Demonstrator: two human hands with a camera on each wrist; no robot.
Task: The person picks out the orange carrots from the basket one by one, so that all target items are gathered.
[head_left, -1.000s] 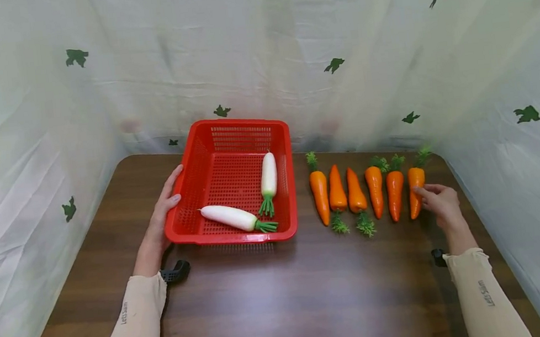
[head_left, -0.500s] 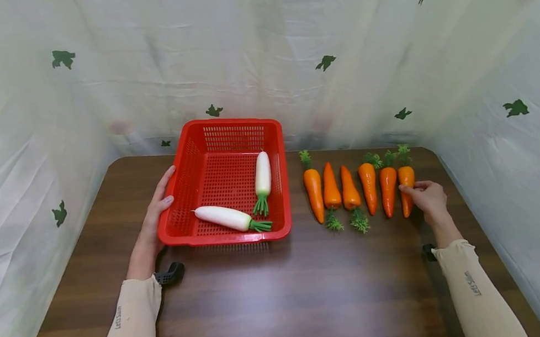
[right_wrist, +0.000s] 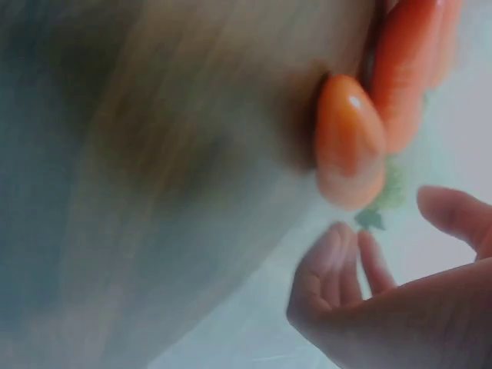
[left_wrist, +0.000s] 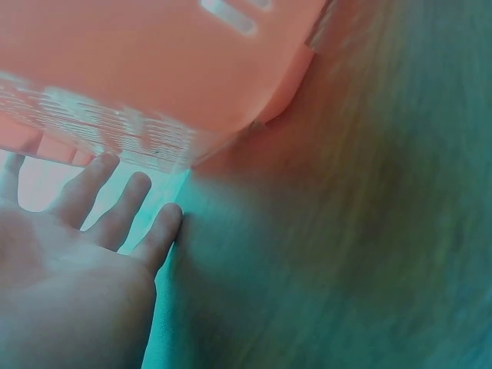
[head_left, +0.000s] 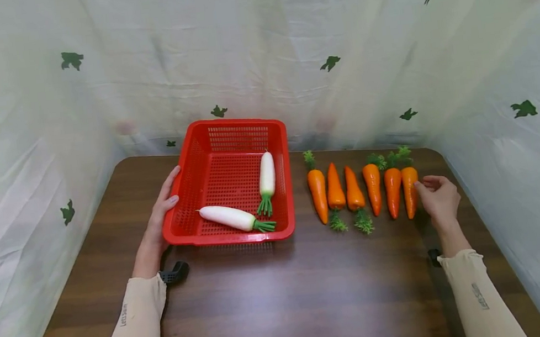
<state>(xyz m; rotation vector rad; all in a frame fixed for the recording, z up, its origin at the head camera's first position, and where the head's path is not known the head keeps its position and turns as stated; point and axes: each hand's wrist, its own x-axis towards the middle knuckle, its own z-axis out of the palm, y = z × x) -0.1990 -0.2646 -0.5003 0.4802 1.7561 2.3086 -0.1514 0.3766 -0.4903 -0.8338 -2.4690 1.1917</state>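
My left hand (head_left: pixel 158 217) rests against the left side of a red plastic basket (head_left: pixel 179 223), its fingers straight in the left wrist view. Inside the basket lie two white radishes with green tops, one lengthwise radish (head_left: pixel 267 174) and one crosswise radish (head_left: pixel 228 216). Beside the rightmost carrot (head_left: pixel 410 191) of a row is my right hand (head_left: pixel 441 202), its fingers loosely bent and holding nothing. A gap shows between that hand (right_wrist: pixel 400 307) and the carrot (right_wrist: pixel 350 146) in the right wrist view.
Several orange carrots stand in a row right of the basket, from the leftmost carrot (head_left: pixel 318 193) on; two have their leafy ends toward me. Brown wooden table (head_left: pixel 295 304); white leaf-patterned cloth (head_left: pixel 247 54) encloses its back and sides.
The rightmost carrot has shifted left, close against its neighbour. My right hand has let go of it and drawn slightly right. My left hand stays at the basket.
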